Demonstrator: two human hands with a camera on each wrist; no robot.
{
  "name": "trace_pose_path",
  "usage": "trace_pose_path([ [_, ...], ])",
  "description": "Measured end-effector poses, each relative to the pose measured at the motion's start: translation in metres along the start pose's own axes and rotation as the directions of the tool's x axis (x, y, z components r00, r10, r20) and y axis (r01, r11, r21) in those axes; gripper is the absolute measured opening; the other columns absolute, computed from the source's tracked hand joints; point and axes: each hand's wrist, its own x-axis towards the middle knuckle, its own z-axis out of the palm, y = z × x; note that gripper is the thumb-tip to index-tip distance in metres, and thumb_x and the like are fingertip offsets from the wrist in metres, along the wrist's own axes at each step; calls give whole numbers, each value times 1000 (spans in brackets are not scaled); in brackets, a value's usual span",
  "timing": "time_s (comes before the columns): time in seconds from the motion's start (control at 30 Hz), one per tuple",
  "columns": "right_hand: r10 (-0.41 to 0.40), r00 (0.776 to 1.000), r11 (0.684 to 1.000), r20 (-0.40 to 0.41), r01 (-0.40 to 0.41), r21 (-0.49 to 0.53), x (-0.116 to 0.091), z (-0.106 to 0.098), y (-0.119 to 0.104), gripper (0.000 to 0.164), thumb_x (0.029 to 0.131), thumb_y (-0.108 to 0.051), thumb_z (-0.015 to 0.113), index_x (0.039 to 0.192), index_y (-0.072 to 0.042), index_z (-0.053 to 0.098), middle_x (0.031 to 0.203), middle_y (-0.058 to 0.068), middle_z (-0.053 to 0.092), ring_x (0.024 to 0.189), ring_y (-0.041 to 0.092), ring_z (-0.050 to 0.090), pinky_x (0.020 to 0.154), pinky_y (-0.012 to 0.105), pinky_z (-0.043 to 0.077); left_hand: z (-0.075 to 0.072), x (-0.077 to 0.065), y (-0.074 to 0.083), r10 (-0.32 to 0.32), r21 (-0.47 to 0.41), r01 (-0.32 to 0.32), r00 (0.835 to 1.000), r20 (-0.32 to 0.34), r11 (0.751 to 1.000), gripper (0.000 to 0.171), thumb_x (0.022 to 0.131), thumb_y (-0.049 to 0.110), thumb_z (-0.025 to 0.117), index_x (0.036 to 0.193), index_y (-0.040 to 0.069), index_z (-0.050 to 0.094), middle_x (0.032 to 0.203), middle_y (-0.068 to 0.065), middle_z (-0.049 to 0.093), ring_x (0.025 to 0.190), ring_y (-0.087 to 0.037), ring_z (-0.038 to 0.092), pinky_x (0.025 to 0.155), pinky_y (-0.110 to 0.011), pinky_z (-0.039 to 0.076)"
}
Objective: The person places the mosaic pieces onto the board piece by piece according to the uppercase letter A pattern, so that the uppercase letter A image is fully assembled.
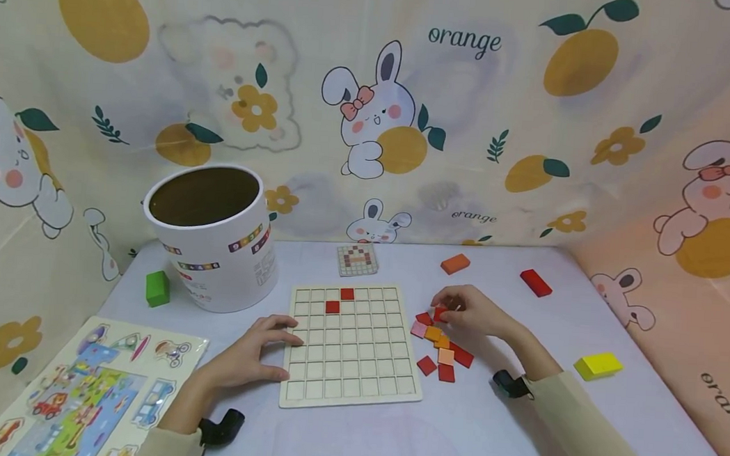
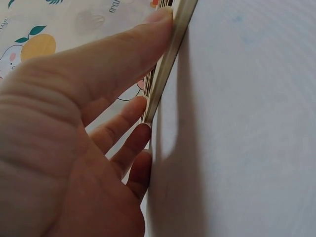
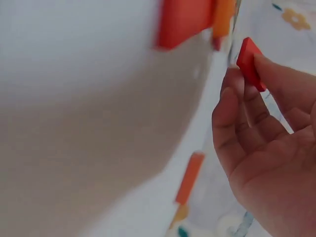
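Sleeves of pale beige [image 1: 597, 430] lie closest to my head camera, each ending beside a small black wrist camera [image 1: 222, 427]. Behind the table [image 1: 351, 447], I can read "orange" in dark script on the printed cloth [image 1: 505, 90], once large and once smaller, with cut-off repeats at the sides. White bucket [image 1: 218, 268] at left carries coloured strips of characters and finer print too small for me to read.

My head view alone gives me the bucket, the picture puzzle [image 1: 146, 368], the pattern card [image 1: 357, 259] and the green block [image 1: 157, 288]. From the left wrist I get the side edge of the grid board [image 1: 354, 353], with the thumb and fingertips against it. From the right wrist I see the pinch plainly.

The left hand [image 1: 244, 353] grasps nothing; its fingers are spread, resting on the board's left edge. The right hand [image 1: 475, 311] pinches a red tile [image 1: 439, 314] between thumb and fingers, to the right of the board, at the far end of the loose tiles [image 1: 434, 333]. Two placed red tiles [image 1: 332, 307] sit corner to corner in the board's two farthest rows.
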Motion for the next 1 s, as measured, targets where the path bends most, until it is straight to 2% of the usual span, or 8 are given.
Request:
trace_pose_path([
  [0.13,-48,999,999,16,48,17,26,3,-20,19,92,-1,66,110,2,68,97,8,67,81,24,57,69,24,53,-1,1,1,-9,-1,9,1000,3,1000,49,75,28,85,121,21,70,148,-9,43,140,-37,28,112,-68,20],
  [0.27,-75,996,997,46,74,26,59,17,-37,18,91,2,64,108,3,69,95,6,67,81,24,57,68,27,51,-2,0,2,-8,6,8,1000,4,1000,49,75,29,85,121,21,70,148,-10,43,140,-39,29,112,-69,20],
  [0.5,-69,992,996,102,64,55,102,47,-53,17,89,5,65,105,3,70,91,9,65,82,19,56,74,26,51,-2,0,3,-19,7,19,1000,0,1000,48,75,29,85,120,22,70,148,-9,44,141,-40,28,112,-70,19],
  [0.73,-77,990,993,119,65,97,113,66,-59,12,88,7,67,99,3,69,87,12,66,76,14,54,70,24,49,-1,1,2,-36,-11,36,999,2,999,49,75,28,85,121,22,70,148,-8,43,141,-38,27,112,-70,18],
  [1.0,-78,993,997,91,77,12,109,69,-62,11,88,7,67,97,3,73,91,11,70,77,13,60,70,25,52,0,0,0,-14,-34,15,1000,6,999,49,75,30,85,121,22,70,148,-8,42,142,-38,26,112,-69,18],
])
